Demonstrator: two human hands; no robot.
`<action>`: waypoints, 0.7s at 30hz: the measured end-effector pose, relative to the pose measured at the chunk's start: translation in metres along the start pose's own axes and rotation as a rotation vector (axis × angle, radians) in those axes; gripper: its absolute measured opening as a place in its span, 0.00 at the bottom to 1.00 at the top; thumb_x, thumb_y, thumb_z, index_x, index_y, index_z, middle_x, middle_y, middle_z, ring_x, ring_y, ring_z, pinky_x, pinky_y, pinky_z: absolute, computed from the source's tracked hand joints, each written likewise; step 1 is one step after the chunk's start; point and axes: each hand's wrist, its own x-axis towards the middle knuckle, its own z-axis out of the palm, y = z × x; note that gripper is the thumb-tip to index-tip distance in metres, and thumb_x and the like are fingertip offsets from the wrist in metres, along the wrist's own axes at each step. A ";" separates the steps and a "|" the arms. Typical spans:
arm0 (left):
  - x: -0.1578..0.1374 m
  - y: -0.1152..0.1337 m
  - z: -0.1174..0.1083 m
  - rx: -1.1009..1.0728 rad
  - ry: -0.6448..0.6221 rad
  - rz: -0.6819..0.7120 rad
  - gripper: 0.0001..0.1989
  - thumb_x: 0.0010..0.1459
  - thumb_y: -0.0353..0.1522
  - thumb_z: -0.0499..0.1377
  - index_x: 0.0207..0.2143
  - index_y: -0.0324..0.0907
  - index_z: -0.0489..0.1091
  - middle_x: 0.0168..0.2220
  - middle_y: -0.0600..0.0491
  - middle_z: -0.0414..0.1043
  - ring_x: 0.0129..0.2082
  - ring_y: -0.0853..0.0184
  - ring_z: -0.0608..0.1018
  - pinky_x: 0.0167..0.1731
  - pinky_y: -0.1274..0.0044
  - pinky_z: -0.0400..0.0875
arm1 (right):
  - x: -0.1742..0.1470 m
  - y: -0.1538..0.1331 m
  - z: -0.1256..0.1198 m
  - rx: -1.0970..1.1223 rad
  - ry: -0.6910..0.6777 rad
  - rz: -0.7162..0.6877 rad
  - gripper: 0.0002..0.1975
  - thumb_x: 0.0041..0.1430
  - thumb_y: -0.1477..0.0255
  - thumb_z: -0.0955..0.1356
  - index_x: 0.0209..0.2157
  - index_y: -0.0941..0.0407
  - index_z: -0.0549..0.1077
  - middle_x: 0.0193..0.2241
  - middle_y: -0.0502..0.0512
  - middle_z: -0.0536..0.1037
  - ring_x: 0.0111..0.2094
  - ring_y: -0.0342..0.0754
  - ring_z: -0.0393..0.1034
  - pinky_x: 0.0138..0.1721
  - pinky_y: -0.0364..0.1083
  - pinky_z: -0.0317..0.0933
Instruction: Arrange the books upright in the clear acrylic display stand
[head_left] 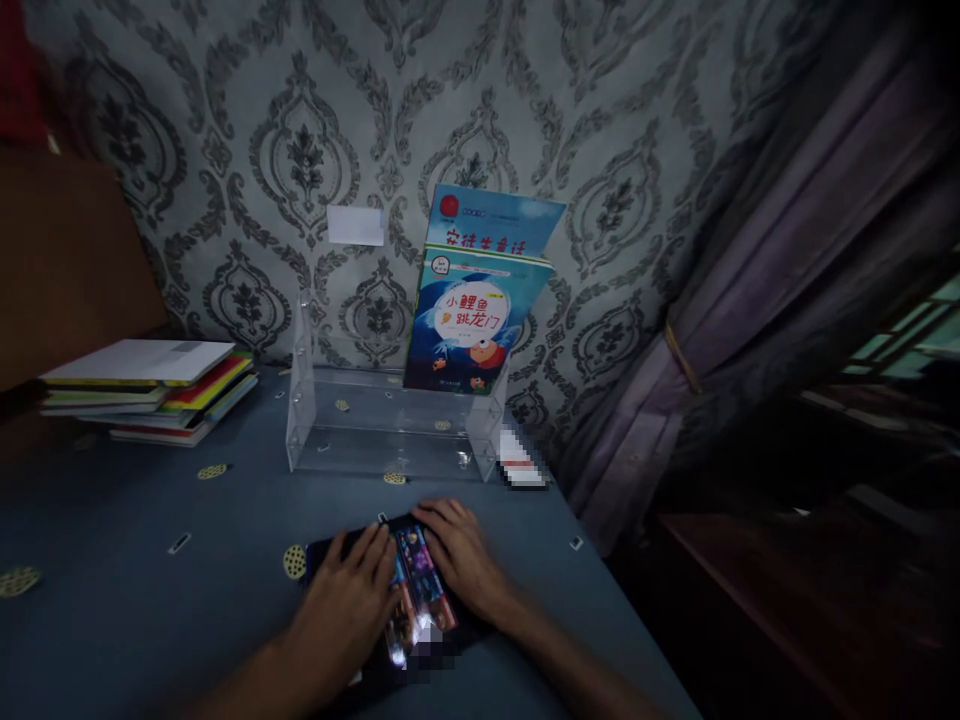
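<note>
The dark book (pixel 421 560) lies on the table (pixel 225 600) under both hands. From the left: a book stack (pixel 150 385); the left hand (pixel 351 590), fingers stretched flat across the book; a clear rack (pixel 382 455) behind; the right hand (pixel 465 555), fingers loosely extended over its far right corner; two blue books (pixel 469 310) upright at the rack's right end.

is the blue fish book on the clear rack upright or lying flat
Upright: the fish book stands on the clear rack, front cover facing out.
</note>
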 end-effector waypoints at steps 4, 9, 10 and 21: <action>-0.018 -0.019 0.006 0.079 -0.067 -0.097 0.22 0.68 0.32 0.51 0.61 0.40 0.71 0.61 0.43 0.71 0.59 0.52 0.77 0.52 0.58 0.75 | -0.001 -0.006 -0.002 -0.017 -0.029 0.046 0.20 0.69 0.77 0.62 0.59 0.54 0.73 0.57 0.60 0.76 0.58 0.56 0.66 0.61 0.58 0.60; -0.031 -0.036 0.019 0.087 0.015 -0.114 0.23 0.67 0.29 0.48 0.61 0.41 0.71 0.60 0.44 0.73 0.57 0.53 0.78 0.52 0.57 0.75 | -0.004 -0.016 -0.002 -0.041 -0.007 0.115 0.21 0.68 0.78 0.62 0.59 0.54 0.74 0.56 0.59 0.76 0.58 0.55 0.67 0.60 0.57 0.61; -0.032 -0.040 0.021 0.073 0.025 -0.105 0.23 0.68 0.29 0.47 0.61 0.42 0.71 0.60 0.44 0.73 0.57 0.54 0.78 0.53 0.58 0.74 | -0.005 -0.018 -0.002 -0.048 0.003 0.126 0.21 0.68 0.78 0.62 0.59 0.54 0.75 0.56 0.59 0.77 0.58 0.55 0.67 0.60 0.57 0.61; -0.025 -0.069 0.023 0.028 0.146 -0.075 0.22 0.71 0.30 0.45 0.53 0.41 0.77 0.55 0.44 0.78 0.53 0.57 0.81 0.50 0.65 0.78 | -0.005 -0.052 0.010 -0.152 -0.109 -0.044 0.22 0.71 0.69 0.62 0.63 0.59 0.70 0.64 0.64 0.71 0.67 0.58 0.62 0.71 0.63 0.49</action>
